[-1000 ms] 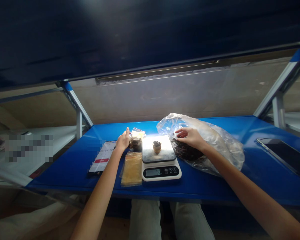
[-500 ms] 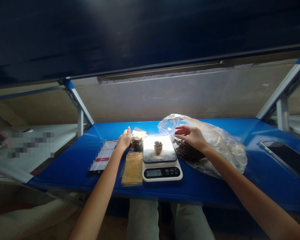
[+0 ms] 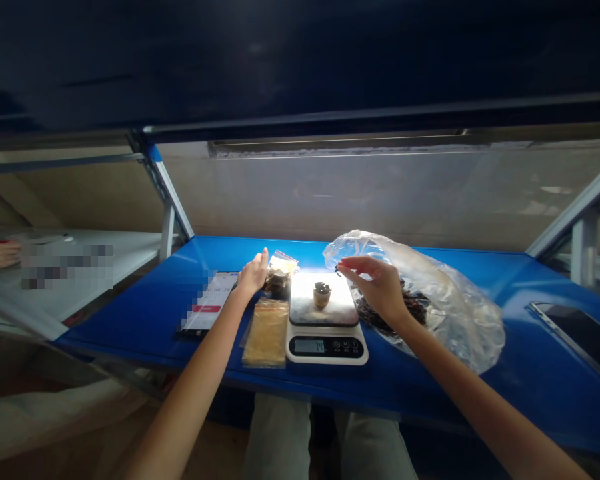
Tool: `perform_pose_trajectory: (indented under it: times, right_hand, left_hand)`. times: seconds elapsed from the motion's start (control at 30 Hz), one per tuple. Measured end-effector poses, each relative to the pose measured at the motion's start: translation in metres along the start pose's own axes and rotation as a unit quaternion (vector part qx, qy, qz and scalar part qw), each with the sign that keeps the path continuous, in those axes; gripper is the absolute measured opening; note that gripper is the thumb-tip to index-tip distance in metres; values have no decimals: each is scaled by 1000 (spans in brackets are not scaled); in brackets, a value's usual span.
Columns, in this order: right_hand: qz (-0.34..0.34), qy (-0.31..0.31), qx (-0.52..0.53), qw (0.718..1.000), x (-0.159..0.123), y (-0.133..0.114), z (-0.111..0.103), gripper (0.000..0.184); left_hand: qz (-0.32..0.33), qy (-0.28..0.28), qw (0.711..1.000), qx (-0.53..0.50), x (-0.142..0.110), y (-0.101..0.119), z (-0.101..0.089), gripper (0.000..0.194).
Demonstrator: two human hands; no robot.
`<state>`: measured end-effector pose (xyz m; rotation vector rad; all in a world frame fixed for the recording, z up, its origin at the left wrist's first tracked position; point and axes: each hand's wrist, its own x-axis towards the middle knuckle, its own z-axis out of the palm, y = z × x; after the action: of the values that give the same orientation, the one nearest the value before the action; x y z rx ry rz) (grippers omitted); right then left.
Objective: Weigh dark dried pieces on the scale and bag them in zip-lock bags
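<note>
Head view. Shows a digital scale (image 3: 330,331) near the middle of a blue desk (image 3: 155,300), taken here as landmark. Bears at the middle of the scale's plate (image 3: 300,308) a small tan cup (image 3: 321,301), upright, with dark pieces (image 3: 322,288) in its mouth. Shows on the scale's front display (image 3: 310,346) the digits 74, with no decimal point certain at this size.

Pinches with the right hand (image 3: 380,287), near the scale's back right corner, a small dark morsel (image 3: 338,269), in a narrow grip of thumb and fingertips, apart from the cup. Holds the left hand (image 3: 251,277) left of the scale, near a small bag (image 3: 279,277) with dark contents, fingers loosely curled. Cannot tell from this angle any contact with that bag or anything inside the curl.

Includes right of the scale a large clear bag (image 3: 463,323) around a loose dark heap (image 3: 414,303); just left of the scale, flat amber packets (image 3: 267,337); farther left, a phone (image 3: 207,313) with a timer.

Suggests, as a judgement, a step of adding pieces from heap to cup. Would call next for a short reach left and frontward over the scale, then a gentle release without pressing on the plate.
</note>
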<state>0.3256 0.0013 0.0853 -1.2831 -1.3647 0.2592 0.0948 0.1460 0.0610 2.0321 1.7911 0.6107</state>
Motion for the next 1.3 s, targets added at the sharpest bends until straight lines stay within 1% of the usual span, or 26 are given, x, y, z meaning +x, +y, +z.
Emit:
perform_pose_trajectory:
  times: [0.1,0.2,0.3,0.43,0.53,0.63,0.8,0.9,0.97,1.07,1.17,1.23,1.3]
  right_hand:
    - [-18,-47,4,999,-8,-4,10,16]
    - [-25,-91,-7,996,-13,-7,15,15]
    - [-31,-109,-21,993,-14,-10,15,13]
    - [-70,-138,-33,987,-14,-11,14,11]
    - [-90,-144,-48,984,-14,-10,13,17]
    - [-85,-156,-48,983,-15,-8,12,23]
    - [-55,-171,4,984,-15,-5,12,26]
    - [-54,-189,46,979,-15,-5,12,32]
    - [-56,-191,53,979,-13,-5,10,31]
    - [-54,-158,23,986,-11,-3,5,28]
    - [-38,-141,-32,989,-9,3,1,34]
    - [-35,-163,-57,984,-10,8,1,43]
    - [-48,-193,-56,979,-10,12,4,48]
  left_hand:
    - [0,-1,1000,0,0,0,0,75]
    - [4,-1,1000,-1,0,0,-1,73]
    - [0,2,1000,7,1,0,-1,73]
    - [-9,7,1000,7,2,-2,1,72]
    - [-6,9,1000,1,4,-4,2,71]
    - [-1,9,1000,-2,4,-5,2,71]
    - [-5,5,1000,-8,3,-5,2,74]
    - [-3,1,1000,-11,4,-5,1,74]
    - [-9,-1,1000,-7,4,-4,1,75]
    - [-17,4,1000,-2,4,-4,1,75]
    - [-7,8,1000,-3,3,-4,1,75]
    - [2,8,1000,-7,3,-4,1,74]
    - [1,6,1000,-6,4,-5,1,74]
